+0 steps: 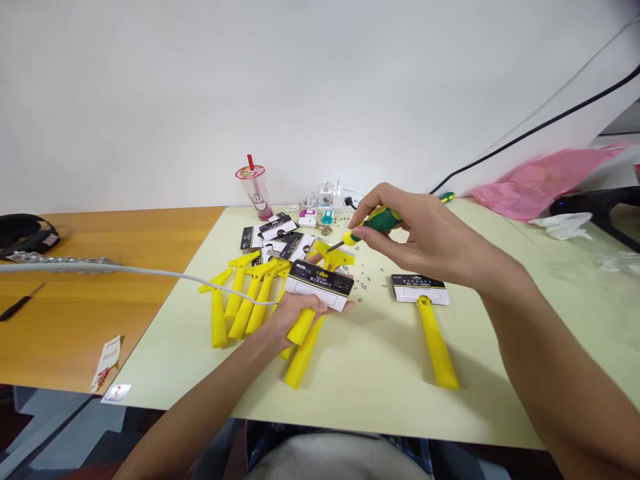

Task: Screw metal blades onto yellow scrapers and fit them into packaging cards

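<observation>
My left hand [295, 313] is closed around a yellow scraper [303, 327], whose black-and-white card [320, 285] lies across its handle. The scraper's wide yellow head [340, 257] points away from me. In my right hand [420, 230] is a green-and-yellow screwdriver [383, 220], gripped by its handle. Its metal tip reaches down to the scraper head; whether it touches a screw I cannot tell. Several more yellow scrapers [219, 317] lie to the left of my left hand. Loose cards [277, 228] are piled behind them. Small screws [364, 287] are scattered right of the held scraper.
Another scraper [437, 347] with a card lies at the right. A lidded cup [257, 193] and a power strip [325, 195] stand by the wall. A pale cable [150, 270] crosses from the left. Far right is a pink bag [540, 183]; a black screwdriver [17, 307] lies far left.
</observation>
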`<state>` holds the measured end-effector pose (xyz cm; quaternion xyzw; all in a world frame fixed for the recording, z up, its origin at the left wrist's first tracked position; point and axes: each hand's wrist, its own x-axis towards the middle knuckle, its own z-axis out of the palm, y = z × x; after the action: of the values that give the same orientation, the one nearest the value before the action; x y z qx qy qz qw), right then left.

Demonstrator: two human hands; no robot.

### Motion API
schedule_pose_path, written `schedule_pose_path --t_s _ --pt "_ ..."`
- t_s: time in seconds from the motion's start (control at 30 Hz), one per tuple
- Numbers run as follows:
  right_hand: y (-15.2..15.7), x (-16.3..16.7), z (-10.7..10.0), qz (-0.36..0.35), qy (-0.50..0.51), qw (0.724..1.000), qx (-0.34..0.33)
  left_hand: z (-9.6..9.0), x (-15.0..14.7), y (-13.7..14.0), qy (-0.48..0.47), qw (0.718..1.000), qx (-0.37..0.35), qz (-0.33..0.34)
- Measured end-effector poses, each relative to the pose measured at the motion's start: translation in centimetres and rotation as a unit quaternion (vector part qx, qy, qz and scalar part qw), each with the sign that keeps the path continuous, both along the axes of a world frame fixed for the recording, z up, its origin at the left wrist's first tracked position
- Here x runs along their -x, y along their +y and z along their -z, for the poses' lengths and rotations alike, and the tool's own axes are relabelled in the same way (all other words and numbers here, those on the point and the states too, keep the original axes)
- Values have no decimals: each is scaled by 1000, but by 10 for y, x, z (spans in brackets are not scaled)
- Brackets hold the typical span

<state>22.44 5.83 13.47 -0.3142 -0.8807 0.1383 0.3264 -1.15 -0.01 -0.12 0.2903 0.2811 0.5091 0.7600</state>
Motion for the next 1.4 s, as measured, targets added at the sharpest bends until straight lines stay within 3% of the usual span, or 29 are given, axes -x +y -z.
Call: schedule_pose_path --t_s 0.2,0.47,0.7,0.93,1.2,1.4 --pt "-3 -2 -1 -35 -39 999 13 -3 1 2 18 1000 -2 -23" --pt "4 -1 3 -13 6 998 -61 -7 -2 -1 49 998 -8 -26" --pt "4 8 8 28 -49 991 -121 2 1 1 34 998 -19 -42" --pt "3 4 8 -39 -14 998 -44 6 4 2 54 998 7 -27" --pt "6 7 14 -25 -17 994 -105 0 4 1 52 998 13 -24" --pt "4 4 8 -52 3 998 -35 0 4 4 43 999 2 -19"
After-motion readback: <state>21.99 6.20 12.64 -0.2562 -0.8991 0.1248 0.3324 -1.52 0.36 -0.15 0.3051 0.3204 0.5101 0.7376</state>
